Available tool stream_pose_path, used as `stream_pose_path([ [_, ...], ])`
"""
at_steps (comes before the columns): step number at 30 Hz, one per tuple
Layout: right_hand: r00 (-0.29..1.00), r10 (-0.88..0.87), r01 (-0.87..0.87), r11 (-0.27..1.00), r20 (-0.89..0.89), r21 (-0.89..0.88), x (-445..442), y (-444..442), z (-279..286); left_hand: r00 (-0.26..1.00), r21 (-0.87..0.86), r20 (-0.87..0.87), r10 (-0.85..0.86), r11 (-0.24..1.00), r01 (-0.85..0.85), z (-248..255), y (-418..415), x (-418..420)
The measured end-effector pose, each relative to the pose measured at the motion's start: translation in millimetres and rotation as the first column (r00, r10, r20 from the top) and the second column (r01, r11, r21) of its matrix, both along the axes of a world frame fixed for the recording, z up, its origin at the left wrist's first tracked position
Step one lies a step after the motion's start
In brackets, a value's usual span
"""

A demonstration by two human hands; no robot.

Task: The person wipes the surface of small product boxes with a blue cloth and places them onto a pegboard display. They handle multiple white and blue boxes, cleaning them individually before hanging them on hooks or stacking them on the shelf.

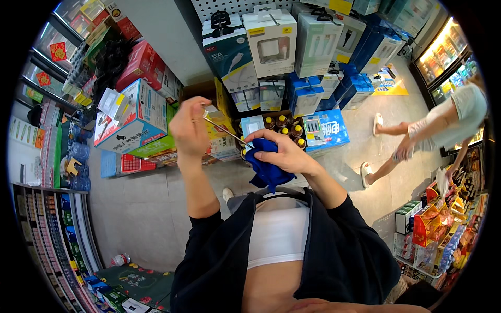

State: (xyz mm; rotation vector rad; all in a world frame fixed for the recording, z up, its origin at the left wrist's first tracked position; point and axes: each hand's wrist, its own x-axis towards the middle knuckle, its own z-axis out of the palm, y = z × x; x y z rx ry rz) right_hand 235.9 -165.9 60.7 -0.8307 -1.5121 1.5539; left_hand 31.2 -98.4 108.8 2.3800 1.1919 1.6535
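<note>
My left hand (pixel 189 127) is raised at the centre left, its fingers curled around one end of a thin metal rod (pixel 225 131). Motion blur softens that hand's outline. The rod slants down to the right, and its other end meets a dark blue cloth (pixel 270 170). My right hand (pixel 287 152) pinches the cloth between thumb and fingers around that end, so the rod's tip is hidden. Most of the cloth hangs in loose folds below the right hand, in front of my open dark jacket (pixel 223 250).
Boxed charging cables (pixel 233 58) hang from a white pegboard (pixel 211 4) ahead. Below stand yellow-capped bottles (pixel 283 121) and a blue carton (pixel 332 125). Stacked cartons (pixel 137 117) are at left. A person (pixel 434 121) stands at right near a snack rack (pixel 430 227) and lit coolers (pixel 442 54).
</note>
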Motion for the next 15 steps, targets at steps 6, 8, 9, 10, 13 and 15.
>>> stream_pose_path([
  [6, 0.952, -0.275, 0.246, 0.948, -0.134, -0.199, 41, -3, -25, 0.764, 0.015, 0.56, 0.321, 0.918, -0.396, 8, 10, -73],
  [8, 0.847, -0.397, 0.251, 0.885, -0.354, -0.392, 50, -3, -16, 0.716, -0.007, 0.626, 0.309, 0.92, -0.392, 10, -3, -63],
  [9, 0.802, -0.383, 0.222, 0.903, -0.458, -0.367, 54, 2, -20, 0.741, 0.002, 0.602, 0.297, 0.928, -0.373, 6, -5, -56],
  [10, 0.713, -0.354, 0.147, 0.92, -0.605, -0.364, 54, 8, -23, 0.766, 0.01, 0.578, 0.283, 0.935, -0.353, 0, -6, -51],
  [13, 0.45, -0.285, -0.054, 0.937, -0.846, -0.345, 41, 25, -9, 0.825, 0.025, 0.522, 0.217, 0.963, -0.269, -5, -9, -29],
  [15, 0.434, -0.227, -0.136, 0.94, -0.872, -0.312, 23, 29, 13, 0.865, -0.012, 0.467, 0.183, 0.979, -0.201, -9, -16, -19],
])
